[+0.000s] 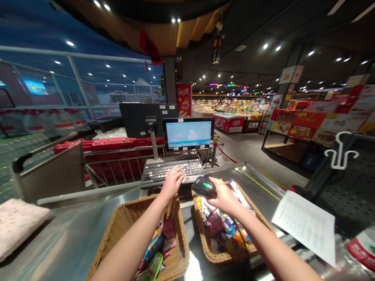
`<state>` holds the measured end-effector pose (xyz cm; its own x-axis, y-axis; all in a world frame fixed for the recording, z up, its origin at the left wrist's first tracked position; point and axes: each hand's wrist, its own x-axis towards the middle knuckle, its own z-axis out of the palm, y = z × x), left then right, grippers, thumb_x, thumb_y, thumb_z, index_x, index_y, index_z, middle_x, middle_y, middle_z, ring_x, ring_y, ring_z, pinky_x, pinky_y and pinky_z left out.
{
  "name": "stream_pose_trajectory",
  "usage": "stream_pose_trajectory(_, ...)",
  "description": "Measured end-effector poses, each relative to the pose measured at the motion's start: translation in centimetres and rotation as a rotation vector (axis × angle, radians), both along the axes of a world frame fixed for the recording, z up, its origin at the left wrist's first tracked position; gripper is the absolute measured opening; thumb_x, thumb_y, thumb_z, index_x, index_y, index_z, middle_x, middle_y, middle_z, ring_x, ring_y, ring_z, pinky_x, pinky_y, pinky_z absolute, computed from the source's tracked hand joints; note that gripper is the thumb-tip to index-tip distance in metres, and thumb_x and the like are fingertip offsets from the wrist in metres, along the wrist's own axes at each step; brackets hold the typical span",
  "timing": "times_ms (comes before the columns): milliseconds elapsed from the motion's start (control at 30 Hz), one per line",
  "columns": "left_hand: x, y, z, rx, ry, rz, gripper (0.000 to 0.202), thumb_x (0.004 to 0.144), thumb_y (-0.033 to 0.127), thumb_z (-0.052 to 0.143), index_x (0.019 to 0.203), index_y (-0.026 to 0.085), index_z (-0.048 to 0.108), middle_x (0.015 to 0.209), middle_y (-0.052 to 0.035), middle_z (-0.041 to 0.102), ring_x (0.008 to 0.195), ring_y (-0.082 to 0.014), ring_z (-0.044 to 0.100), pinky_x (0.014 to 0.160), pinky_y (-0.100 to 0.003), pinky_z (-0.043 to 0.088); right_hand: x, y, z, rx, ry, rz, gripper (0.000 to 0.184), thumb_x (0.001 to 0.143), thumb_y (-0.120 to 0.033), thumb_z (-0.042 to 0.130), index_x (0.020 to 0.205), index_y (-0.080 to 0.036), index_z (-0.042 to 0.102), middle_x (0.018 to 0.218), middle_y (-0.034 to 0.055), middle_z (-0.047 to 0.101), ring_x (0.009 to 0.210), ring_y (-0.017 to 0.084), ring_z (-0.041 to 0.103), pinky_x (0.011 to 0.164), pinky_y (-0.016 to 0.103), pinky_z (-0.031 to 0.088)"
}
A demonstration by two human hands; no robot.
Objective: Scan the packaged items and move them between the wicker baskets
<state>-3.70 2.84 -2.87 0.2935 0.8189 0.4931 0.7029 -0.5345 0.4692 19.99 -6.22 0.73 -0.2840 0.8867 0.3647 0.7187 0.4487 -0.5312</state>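
My right hand (221,195) is wrapped round a black barcode scanner (203,186) with a green light on top, held over the far end of the right wicker basket (211,255). Its cord hangs down past the packets. At the front edge of the black keyboard (159,171), my left hand (173,181) reaches out with its fingers over the keys and nothing visible in it. Just behind the keyboard stands a lit monitor (189,133). Under my left forearm is the left wicker basket (117,224), with a few colourful packs inside; my arm hides part of it.
The metal counter (73,234) carries a pale patterned cloth bundle (20,226) at left and printed sheets (306,222) at right. A wrapped bottle pack (363,249) sits at the lower right. A second screen (136,119) faces away, near a red-filled cart (117,156).
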Motion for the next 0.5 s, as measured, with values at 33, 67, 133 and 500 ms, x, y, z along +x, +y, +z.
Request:
stream_pose_trajectory(33,-0.2,-0.1,0.0,0.006,-0.003,-0.001,0.025,0.091,0.029,0.042,0.083,0.022,0.065,0.136,-0.0053,0.057,0.136,-0.0277,0.038,0.112,-0.057,0.024,-0.1,0.1,-0.1,0.003,0.002,0.005,0.038,0.066,-0.015,0.062,0.103,-0.022,0.062,0.115,0.0067,0.064,0.111,0.026,0.056,0.108,0.047,0.031)
stream_pose_trajectory(67,-0.3,-0.1,0.0,0.011,-0.005,-0.001,0.025,0.091,0.029,0.042,0.082,0.021,0.065,0.135,-0.0054,0.058,0.136,-0.0275,0.039,0.112,-0.056,0.024,-0.2,0.1,-0.2,0.008,0.004,0.009,0.038,0.067,-0.015,0.062,0.105,-0.022,0.062,0.115,0.0066,0.064,0.111,0.026,0.056,0.108,0.046,0.031)
stream_pose_trajectory(133,-0.7,-0.2,0.1,0.015,-0.004,0.002,0.025,0.091,0.029,0.042,0.081,0.021,0.065,0.136,-0.0053,0.057,0.136,-0.0270,0.039,0.112,-0.055,0.024,-0.4,0.1,-0.2,0.013,0.003,0.019,0.038,0.068,-0.015,0.062,0.105,-0.023,0.061,0.112,0.0060,0.064,0.108,0.025,0.056,0.105,0.044,0.034)
stream_pose_trajectory(500,-2.9,-0.7,-0.3,-0.012,-0.015,0.037,0.026,0.092,0.029,0.042,0.081,0.022,0.064,0.137,-0.0054,0.057,0.137,-0.0268,0.037,0.112,-0.057,0.021,-1.6,0.0,0.2,0.040,0.001,0.027,0.027,0.067,-0.014,0.060,0.093,-0.019,0.062,0.100,0.0056,0.065,0.096,0.023,0.057,0.093,0.039,0.041)
